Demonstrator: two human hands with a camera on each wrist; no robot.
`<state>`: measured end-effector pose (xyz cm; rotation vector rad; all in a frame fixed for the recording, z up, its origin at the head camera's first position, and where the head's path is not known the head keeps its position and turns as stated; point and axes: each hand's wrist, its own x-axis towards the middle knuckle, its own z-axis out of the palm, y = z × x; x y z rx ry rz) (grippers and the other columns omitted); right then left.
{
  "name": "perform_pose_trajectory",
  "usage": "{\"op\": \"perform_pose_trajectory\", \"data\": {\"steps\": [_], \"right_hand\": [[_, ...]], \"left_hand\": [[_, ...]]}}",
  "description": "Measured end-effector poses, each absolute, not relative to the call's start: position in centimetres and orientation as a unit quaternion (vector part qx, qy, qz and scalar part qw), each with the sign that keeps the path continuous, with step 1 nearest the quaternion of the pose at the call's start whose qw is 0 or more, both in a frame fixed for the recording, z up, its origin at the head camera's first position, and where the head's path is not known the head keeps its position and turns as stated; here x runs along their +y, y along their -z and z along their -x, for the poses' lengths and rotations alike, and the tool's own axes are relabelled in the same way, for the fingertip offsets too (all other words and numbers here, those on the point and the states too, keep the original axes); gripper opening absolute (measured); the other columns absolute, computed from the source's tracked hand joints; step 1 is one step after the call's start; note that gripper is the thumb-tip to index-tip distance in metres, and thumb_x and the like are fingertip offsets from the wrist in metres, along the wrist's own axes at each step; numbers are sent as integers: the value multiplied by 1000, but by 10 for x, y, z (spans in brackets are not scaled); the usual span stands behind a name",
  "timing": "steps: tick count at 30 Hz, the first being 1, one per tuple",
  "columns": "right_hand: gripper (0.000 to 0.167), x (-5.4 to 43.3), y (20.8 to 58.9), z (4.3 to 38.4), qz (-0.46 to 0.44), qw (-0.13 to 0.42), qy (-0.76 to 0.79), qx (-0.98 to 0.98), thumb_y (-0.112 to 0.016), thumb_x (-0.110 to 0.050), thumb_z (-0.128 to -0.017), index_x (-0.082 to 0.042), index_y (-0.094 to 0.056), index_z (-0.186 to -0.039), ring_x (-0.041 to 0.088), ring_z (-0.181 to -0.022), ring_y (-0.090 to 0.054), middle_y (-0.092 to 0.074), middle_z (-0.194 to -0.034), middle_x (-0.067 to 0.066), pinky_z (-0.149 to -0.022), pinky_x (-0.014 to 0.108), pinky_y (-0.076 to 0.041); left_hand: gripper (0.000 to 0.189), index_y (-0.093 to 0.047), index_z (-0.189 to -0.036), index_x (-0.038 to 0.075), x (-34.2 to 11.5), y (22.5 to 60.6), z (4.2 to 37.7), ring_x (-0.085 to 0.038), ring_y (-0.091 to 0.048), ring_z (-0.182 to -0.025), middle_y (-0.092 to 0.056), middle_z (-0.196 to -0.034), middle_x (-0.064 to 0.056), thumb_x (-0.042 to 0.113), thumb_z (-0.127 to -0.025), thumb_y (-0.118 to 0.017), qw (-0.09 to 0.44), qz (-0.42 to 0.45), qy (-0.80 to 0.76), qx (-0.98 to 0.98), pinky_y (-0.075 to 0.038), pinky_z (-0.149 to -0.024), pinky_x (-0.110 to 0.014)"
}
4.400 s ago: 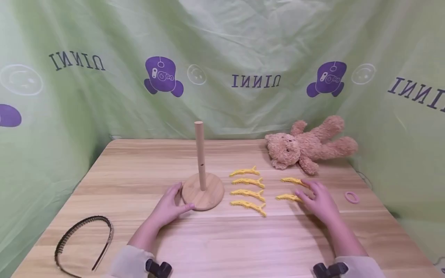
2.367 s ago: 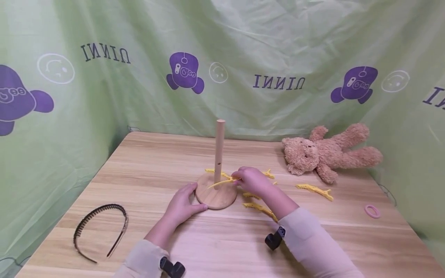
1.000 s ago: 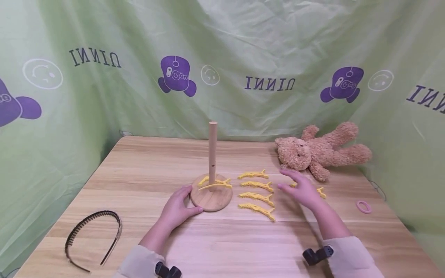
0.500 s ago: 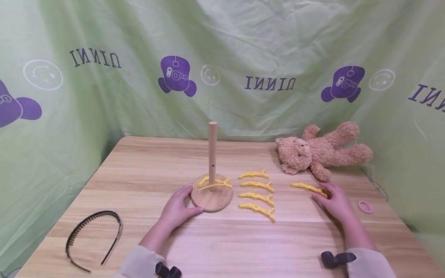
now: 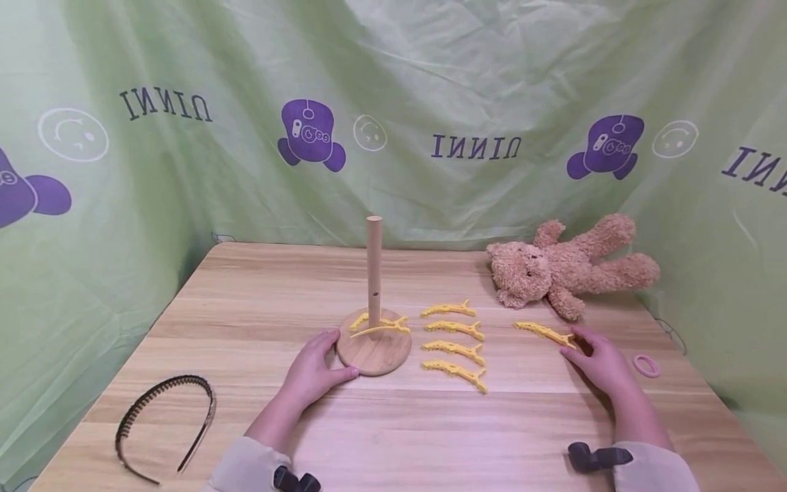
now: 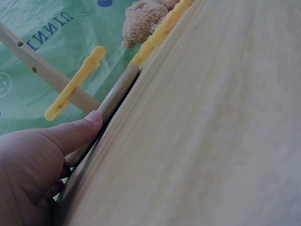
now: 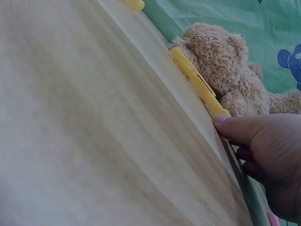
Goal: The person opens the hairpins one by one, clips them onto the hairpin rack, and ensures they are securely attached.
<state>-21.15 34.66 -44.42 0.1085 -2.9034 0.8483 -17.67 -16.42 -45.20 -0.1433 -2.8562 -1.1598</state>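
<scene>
My left hand (image 5: 315, 369) grips the edge of the round base (image 5: 381, 359) of a wooden stand (image 5: 374, 266), thumb at its front rim. Clamped low around the post is a yellow hair clip (image 6: 73, 87), which sits just above the base. At right, my right hand (image 5: 599, 362) pinches the forked end of another yellow hair clip (image 7: 195, 77) between thumb and forefinger; this clip lies along the tabletop. Several similar yellow clips (image 5: 453, 350) lie in a column between the stand and my right hand.
A brown teddy bear (image 5: 565, 266) lies on its back at the far right. Near the right table edge is a pink ring (image 5: 646, 365). A dark toothed headband (image 5: 132, 406) lies at the front left. Green printed cloth (image 5: 406, 82) hangs behind the table.
My right hand carried one clip from the right to the post, left it clamped there, then went back right to the other clip. My left hand stays on the base.
</scene>
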Motion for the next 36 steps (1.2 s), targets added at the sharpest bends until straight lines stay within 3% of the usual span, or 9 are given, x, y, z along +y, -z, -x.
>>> {"op": "perform_pose_trajectory", "data": {"steps": [9,14,21,36], "right_hand": [[55,341,439,207,-41,50,-288,-955,-68,-26,-92,8,-52,-132,57,-120,-47,-54,-128,37,-100,68,-37],[61,323,425,202,-34,20,-341,-939,-64,-35,-95,5,-48,-138,57,-123,-46,-48,-136,38,-102,69,-37],[49,278,408,203,-81,43,-378,-921,-66,-20,-94,6,-52,-133,49,-118,-57,-58,-128,32,-100,59,-47],[33,170,384,224,-196,77,-337,-918,-71,-18,-88,-1,-70,-116,37,-110,-66,-71,-116,19,-95,52,-54]], "left_hand": [[86,-48,-140,-5,-164,453,176,-43,-37,-141,-49,-144,-25,35,-73,-85,31,49,370,-927,-31,-117,-56],[86,-49,-140,-5,-164,452,175,-44,-37,-141,-50,-144,-25,35,-73,-85,36,49,371,-927,-31,-116,-58],[87,-48,-140,-5,-164,452,176,-43,-36,-141,-49,-145,-24,36,-73,-85,31,48,370,-927,-30,-117,-57],[87,-47,-141,-5,-164,453,177,-43,-36,-142,-49,-145,-24,36,-73,-85,28,47,367,-929,-30,-117,-57]]}}
